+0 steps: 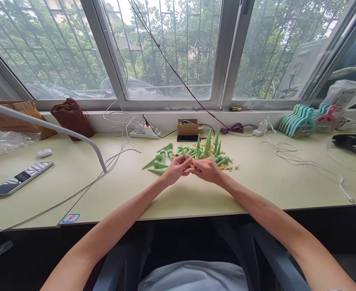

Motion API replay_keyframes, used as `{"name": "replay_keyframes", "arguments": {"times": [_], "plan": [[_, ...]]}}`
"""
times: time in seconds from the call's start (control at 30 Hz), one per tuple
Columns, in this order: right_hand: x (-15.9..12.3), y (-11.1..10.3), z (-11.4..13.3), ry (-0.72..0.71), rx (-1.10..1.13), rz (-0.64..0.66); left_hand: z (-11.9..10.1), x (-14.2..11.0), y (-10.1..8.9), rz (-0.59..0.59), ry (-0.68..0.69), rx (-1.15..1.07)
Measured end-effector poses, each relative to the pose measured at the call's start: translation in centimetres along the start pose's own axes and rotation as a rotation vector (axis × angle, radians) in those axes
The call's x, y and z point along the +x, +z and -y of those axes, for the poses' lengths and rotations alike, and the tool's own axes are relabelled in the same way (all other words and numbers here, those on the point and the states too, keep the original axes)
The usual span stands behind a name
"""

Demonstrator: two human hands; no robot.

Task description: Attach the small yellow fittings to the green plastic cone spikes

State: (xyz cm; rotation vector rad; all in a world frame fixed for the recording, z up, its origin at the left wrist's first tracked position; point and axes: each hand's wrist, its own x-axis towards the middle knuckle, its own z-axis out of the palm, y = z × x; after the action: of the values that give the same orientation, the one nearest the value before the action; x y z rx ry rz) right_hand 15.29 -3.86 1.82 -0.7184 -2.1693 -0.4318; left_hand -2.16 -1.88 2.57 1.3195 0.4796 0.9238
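My left hand is closed around a green plastic spike, whose pointed tip sticks up past the fingers. My right hand meets it, fingers pinched at the spike's lower end; what they grip is hidden behind the knuckles. Just beyond the hands is a heap of similar green cone-shaped spikes, several lying down. To the right of the heap, several spikes stand on their wide ends, points up. Small yellow tap-like pieces are scattered beside my right hand.
Behind the heap are a small cardboard box and a black phone. Power strip and cables line the sill. At left lie a power bank and a white curved stand; at right, plastic hangers and headphones.
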Motion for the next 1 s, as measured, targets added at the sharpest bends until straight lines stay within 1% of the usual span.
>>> {"name": "replay_keyframes", "arguments": {"times": [0.23,0.5,0.67,0.83,1.0], "plan": [[-0.01,0.00,-0.02,0.011,-0.014,0.013,0.00,-0.01,0.14,-0.009,0.003,0.017],[0.19,0.05,0.41,-0.014,-0.029,0.000,-0.46,0.02,0.69,-0.055,-0.024,0.000],[0.04,0.26,0.24,0.012,-0.046,-0.025,-0.63,0.05,0.85,-0.075,-0.050,-0.019],[-0.16,0.49,0.07,0.044,-0.065,0.004,-0.56,0.13,0.91,-0.091,-0.060,-0.004],[-0.14,0.43,0.10,0.068,-0.055,0.005,-0.49,0.10,0.97,-0.108,-0.060,0.008]]}}
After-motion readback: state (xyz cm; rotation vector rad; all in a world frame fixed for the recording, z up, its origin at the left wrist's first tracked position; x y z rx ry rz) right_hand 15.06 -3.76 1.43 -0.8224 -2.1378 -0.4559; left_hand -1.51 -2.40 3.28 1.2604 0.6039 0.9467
